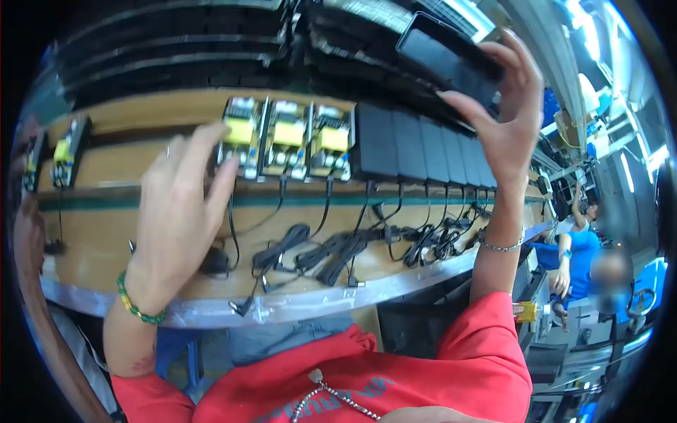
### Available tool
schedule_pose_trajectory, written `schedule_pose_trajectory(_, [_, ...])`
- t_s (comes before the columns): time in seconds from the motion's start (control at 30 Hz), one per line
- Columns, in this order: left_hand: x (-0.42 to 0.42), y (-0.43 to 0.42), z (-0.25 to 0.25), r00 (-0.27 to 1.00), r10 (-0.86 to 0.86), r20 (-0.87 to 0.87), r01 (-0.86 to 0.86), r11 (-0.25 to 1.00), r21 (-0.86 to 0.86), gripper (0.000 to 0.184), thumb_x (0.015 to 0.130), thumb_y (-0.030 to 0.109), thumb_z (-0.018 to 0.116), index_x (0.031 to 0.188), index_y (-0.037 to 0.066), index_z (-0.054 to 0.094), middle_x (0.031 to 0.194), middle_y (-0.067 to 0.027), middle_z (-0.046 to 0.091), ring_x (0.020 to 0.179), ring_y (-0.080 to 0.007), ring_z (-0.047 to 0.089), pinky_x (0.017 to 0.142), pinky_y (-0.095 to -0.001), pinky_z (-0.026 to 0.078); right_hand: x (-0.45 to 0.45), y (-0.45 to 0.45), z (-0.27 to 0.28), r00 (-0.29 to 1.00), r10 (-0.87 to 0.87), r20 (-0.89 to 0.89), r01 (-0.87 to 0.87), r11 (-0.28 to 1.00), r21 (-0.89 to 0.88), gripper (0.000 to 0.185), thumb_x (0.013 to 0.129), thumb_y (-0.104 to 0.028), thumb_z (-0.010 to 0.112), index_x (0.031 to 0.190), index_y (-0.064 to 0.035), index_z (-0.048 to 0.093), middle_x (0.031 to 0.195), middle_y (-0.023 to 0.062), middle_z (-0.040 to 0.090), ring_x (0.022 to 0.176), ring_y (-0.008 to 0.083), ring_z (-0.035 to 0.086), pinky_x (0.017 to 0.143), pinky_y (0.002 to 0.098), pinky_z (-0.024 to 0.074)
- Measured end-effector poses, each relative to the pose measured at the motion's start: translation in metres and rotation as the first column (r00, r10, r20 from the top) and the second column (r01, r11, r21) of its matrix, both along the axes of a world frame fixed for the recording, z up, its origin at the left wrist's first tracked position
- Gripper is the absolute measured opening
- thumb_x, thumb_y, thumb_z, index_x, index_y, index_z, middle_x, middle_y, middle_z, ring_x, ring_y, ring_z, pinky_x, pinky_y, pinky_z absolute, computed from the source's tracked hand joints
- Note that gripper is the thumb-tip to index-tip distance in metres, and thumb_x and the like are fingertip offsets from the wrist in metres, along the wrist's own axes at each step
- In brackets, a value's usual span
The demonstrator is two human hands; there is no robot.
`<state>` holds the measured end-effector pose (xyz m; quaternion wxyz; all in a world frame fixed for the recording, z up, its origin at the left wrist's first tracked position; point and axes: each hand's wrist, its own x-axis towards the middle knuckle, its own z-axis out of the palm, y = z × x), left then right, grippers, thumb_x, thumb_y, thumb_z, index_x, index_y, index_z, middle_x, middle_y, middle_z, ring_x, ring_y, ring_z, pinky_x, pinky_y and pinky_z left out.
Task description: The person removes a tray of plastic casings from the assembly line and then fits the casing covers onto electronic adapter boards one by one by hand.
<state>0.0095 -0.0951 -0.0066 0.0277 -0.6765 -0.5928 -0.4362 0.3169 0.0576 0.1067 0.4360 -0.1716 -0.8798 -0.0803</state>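
My left hand (180,194), with a green and yellow bracelet, has its thumb and fingers closed on the left edge of an open circuit-board unit (241,134) with a yellow transformer. Two similar units (285,137) stand to its right, each with a black cable. Beside them is a row of closed black adapter cases (376,143). My right hand (511,106) is raised over the right end of the row, gripping a black rectangular shell (448,60) between thumb and fingers.
Coiled black cables (335,254) lie along the front of the wooden bench (134,218). More open units (69,151) stand at the far left, near another person's arm (32,254). Stacked black trays (176,49) rise behind. People in blue (584,257) are at the right.
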Motion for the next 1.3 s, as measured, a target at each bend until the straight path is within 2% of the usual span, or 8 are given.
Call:
schedule_pose_trajectory(0.13, [-0.002,0.005,-0.008,0.998,0.012,-0.067,-0.005,0.995,0.103,0.029,0.091,0.005,0.071,0.119,0.002,0.066,0.076,-0.0106,0.06,0.061,-0.0175,0.051,0.056,-0.0323,0.042,-0.029,-0.032,-0.003,0.987,-0.018,-0.158,-0.049,0.912,-0.407,0.052,0.091,-0.025,0.072,0.131,0.0037,0.054,0.114,0.0132,0.065,0.103,0.0173,0.061,0.088,0.0281,0.0475])
schedule_pose_trajectory(0.2, [-0.002,0.005,-0.01,0.997,0.016,-0.08,-0.009,0.996,0.087,0.029,0.091,0.005,0.071,0.119,0.002,0.066,0.076,-0.0102,0.061,0.06,-0.0169,0.05,0.056,-0.0318,0.042,-0.059,-0.044,-0.009,0.985,-0.095,-0.146,0.03,0.919,-0.394,0.051,0.103,-0.044,0.06,0.113,0.0047,0.068,0.092,0.0081,0.071,0.08,0.01,0.065,0.068,0.0199,0.0483])
schedule_pose_trajectory(0.43, [-0.004,0.007,-0.012,0.997,-0.004,-0.073,0.012,0.994,0.112,0.028,0.091,0.006,0.071,0.119,0.002,0.066,0.069,-0.0071,0.054,0.056,-0.0164,0.047,0.053,-0.032,0.039,-0.12,-0.016,-0.049,0.861,-0.29,0.417,0.363,0.926,-0.105,0.051,0.103,-0.043,0.057,0.09,0.0039,0.072,0.083,0.0213,0.067,0.082,0.0363,0.063,0.081,0.0443,0.0504])
schedule_pose_trajectory(0.57, [-0.006,0.008,-0.015,0.994,-0.01,-0.108,0.028,0.986,0.165,0.03,0.091,0.006,0.072,0.12,0.003,0.066,0.067,-0.0062,0.05,0.058,-0.0173,0.048,0.055,-0.0332,0.04,-0.086,-0.004,-0.026,0.801,-0.029,0.598,0.252,0.923,-0.292,0.074,0.087,-0.03,0.08,0.145,0.005,0.048,0.145,0.0213,0.055,0.132,0.0307,0.055,0.115,0.0368,0.0391])
schedule_pose_trajectory(0.7, [-0.004,0.004,-0.01,0.995,-0.011,-0.103,0.022,0.993,0.112,0.03,0.09,0.007,0.073,0.12,0.005,0.066,0.066,-0.0069,0.048,0.059,-0.0198,0.049,0.059,-0.0343,0.043,-0.069,-0.01,-0.02,0.659,0.161,0.735,0.017,0.973,-0.229,0.083,0.085,-0.046,0.078,0.146,0.0015,0.049,0.146,0.0242,0.053,0.137,0.0368,0.051,0.111,0.0413,0.0412])
schedule_pose_trajectory(0.83, [-0.009,0.003,-0.006,0.991,-0.045,-0.125,0.062,0.989,0.137,0.028,0.09,0.008,0.07,0.114,-0.002,0.062,0.081,-0.0175,0.062,0.074,-0.0345,0.061,0.068,-0.0427,0.05,-0.101,-0.067,-0.014,0.594,-0.175,0.785,0.39,0.916,-0.091,0.111,0.073,-0.058,0.085,0.145,0.0129,0.04,0.132,0.0267,0.05,0.122,0.0382,0.054,0.1,0.0396,0.0473])
schedule_pose_trajectory(1.13, [-0.006,0.001,-0.003,0.989,-0.036,-0.147,0.054,0.991,0.12,0.03,0.088,0.008,0.071,0.113,-0.003,0.059,0.085,-0.0201,0.066,0.079,-0.0374,0.065,0.071,-0.0428,0.052,-0.082,-0.026,-0.045,0.546,-0.055,0.836,0.378,0.906,-0.188,0.136,0.068,-0.079,0.075,0.148,0.0201,0.027,0.137,0.0346,0.043,0.129,0.0462,0.047,0.107,0.045,0.0452])
schedule_pose_trajectory(1.3, [0.004,-0.001,0.003,0.987,0.005,-0.163,0.01,0.996,0.089,0.029,0.088,0.009,0.072,0.113,-0.001,0.062,0.085,-0.0183,0.066,0.074,-0.0349,0.064,0.068,-0.0421,0.051,-0.079,-0.003,0.002,0.395,-0.115,0.912,0.173,0.984,0.05,0.102,0.089,-0.063,0.061,0.145,0.018,0.034,0.144,0.0377,0.042,0.132,0.0428,0.05,0.109,0.0454,0.0479])
